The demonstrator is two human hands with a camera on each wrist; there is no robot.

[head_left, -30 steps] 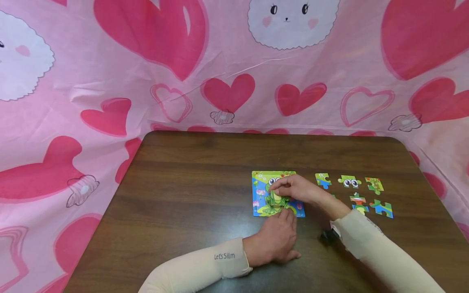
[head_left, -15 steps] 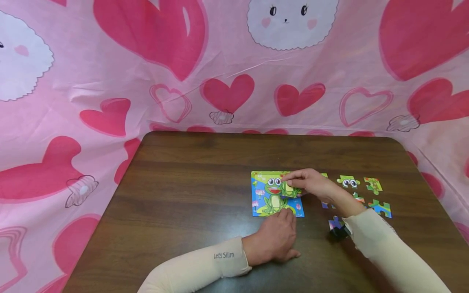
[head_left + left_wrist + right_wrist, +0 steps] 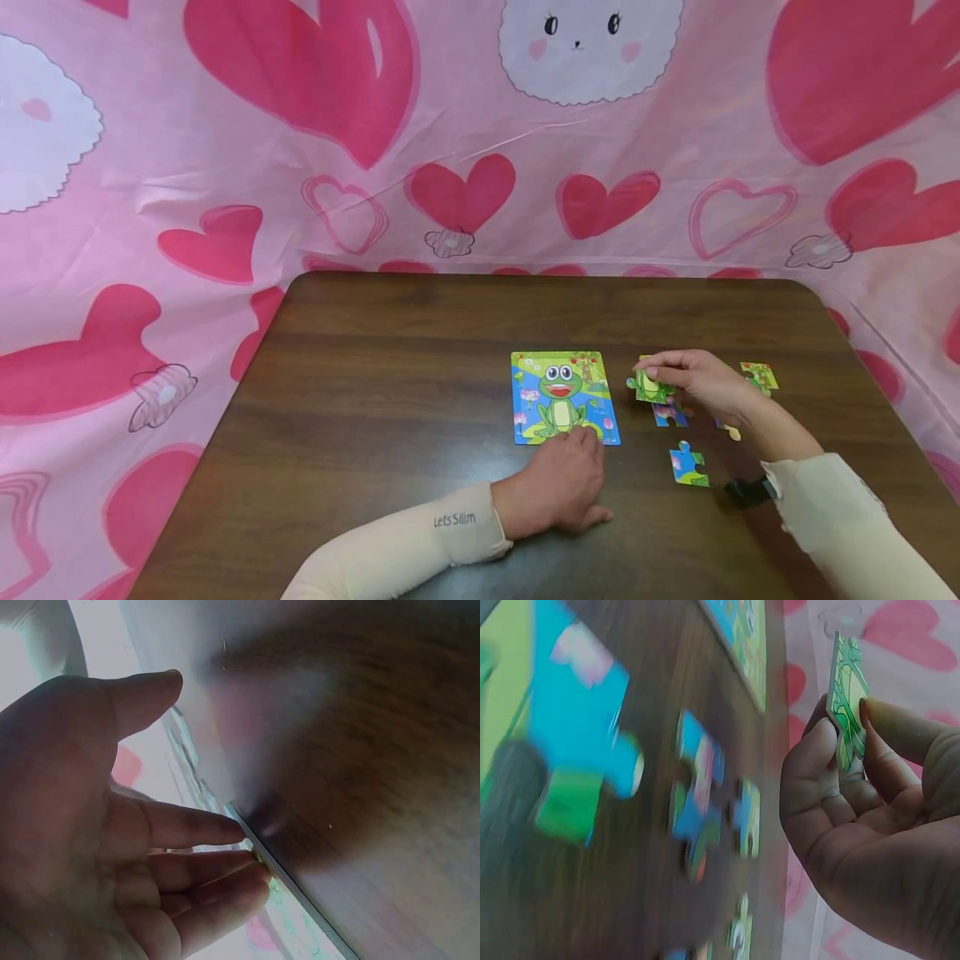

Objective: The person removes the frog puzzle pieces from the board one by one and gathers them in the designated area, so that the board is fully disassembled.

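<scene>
A square frog picture board [image 3: 564, 392] lies on the brown table, its frog face and body fully visible. My left hand [image 3: 566, 482] touches the board's near edge with its fingertips; in the left wrist view its fingers [image 3: 202, 874] are fairly straight along that edge. Right of the board, my right hand [image 3: 712, 385] pinches a jigsaw piece [image 3: 651, 387] with green frog legs and a yellow belly. The right wrist view shows this jigsaw piece [image 3: 849, 697] standing on edge between thumb and fingers, above the table.
Several loose jigsaw pieces lie right of the board, including a blue-and-green piece [image 3: 686, 465] nearest me and a red-and-green piece [image 3: 761, 377] at the far right. The right hand partly covers others. A pink heart-print cloth [image 3: 465, 100] hangs behind the table.
My right hand has moved right with the jigsaw piece, from over the board to above the loose pieces, uncovering the frog picture. The left hand has stayed at the board's edge.
</scene>
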